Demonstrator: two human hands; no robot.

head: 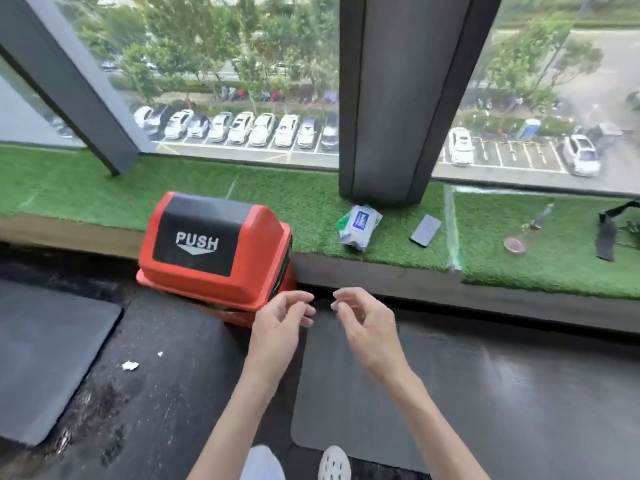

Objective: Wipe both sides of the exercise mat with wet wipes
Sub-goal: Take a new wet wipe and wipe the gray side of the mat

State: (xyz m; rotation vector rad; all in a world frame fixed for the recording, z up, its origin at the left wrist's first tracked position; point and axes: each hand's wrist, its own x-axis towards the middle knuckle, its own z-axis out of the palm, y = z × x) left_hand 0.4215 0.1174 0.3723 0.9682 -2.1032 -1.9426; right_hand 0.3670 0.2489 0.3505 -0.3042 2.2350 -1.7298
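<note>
A dark grey exercise mat [450,393] lies flat on the black floor in front of me, reaching to the right. A pack of wet wipes [358,225] rests on the green turf ledge beyond it. My left hand [282,318] and my right hand [362,318] hover close together above the mat's far left corner, fingers loosely curled, holding nothing. Neither hand touches the mat or the wipes.
A red bin [214,247] with a black PUSH flap stands left of my hands. On the ledge [104,199] lie a phone [426,230], a pink-headed tool [519,240] and a black strap [607,237]. A second mat [45,358] lies at left, with white scraps [130,366] beside it.
</note>
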